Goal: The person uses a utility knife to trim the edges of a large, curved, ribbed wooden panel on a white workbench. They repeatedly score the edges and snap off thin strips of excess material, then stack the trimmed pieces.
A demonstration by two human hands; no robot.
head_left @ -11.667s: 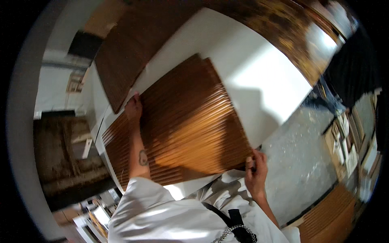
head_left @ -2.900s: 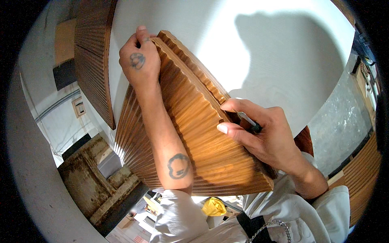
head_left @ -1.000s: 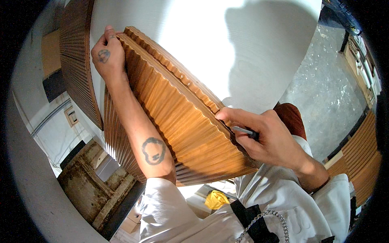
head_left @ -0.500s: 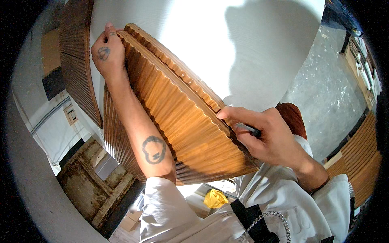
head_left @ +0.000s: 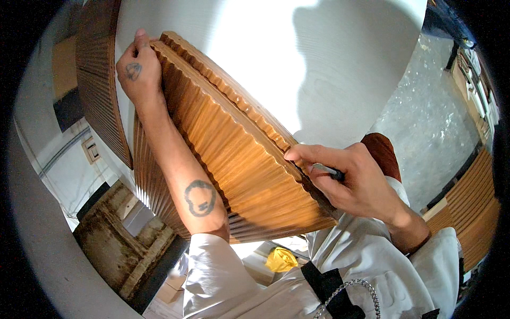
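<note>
Panel (head_left: 244,167) in L hand (head_left: 140,77), tool (head_left: 337,174) in R (head_left: 358,178)

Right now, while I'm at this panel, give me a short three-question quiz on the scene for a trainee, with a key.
1. True or false: the left hand holds the slim tool.
2. What colour is the crumpled bundle? A blue, B yellow, C green.
3. Fill in: the right thumb and fingers are at the fluted panel's ____ edge.

Key: 1 false, the right hand does; 2 B; 3 wavy.
</note>
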